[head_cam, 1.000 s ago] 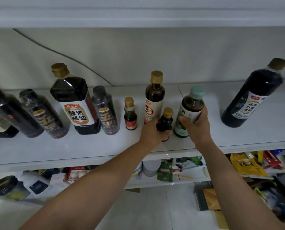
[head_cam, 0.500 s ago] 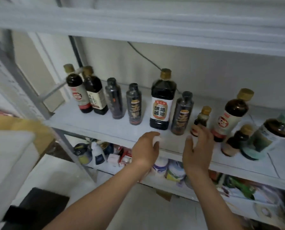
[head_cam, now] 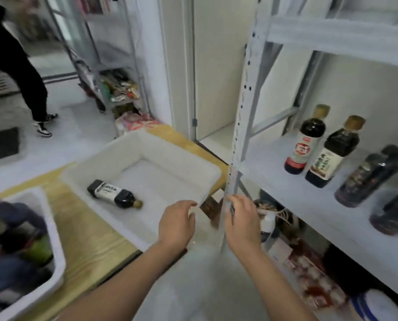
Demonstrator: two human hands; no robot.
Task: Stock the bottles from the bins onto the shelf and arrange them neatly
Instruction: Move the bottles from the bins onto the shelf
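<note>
Left hand [head_cam: 177,224] and right hand [head_cam: 242,223] empty, fingers loosely spread, at near-right corner of white bin [head_cam: 170,144]; lone dark bottle [head_cam: 114,194] lies flat inside, left of them: best gripped round labelled body, not cap; right hand perhaps brushes shelf post [head_cam: 237,158], too blurred to say.

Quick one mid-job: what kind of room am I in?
Probably a storeroom or small shop's stockroom: metal rack shelving holding sauce bottles, a white bin with one bottle, another cluttered rack behind.
</note>
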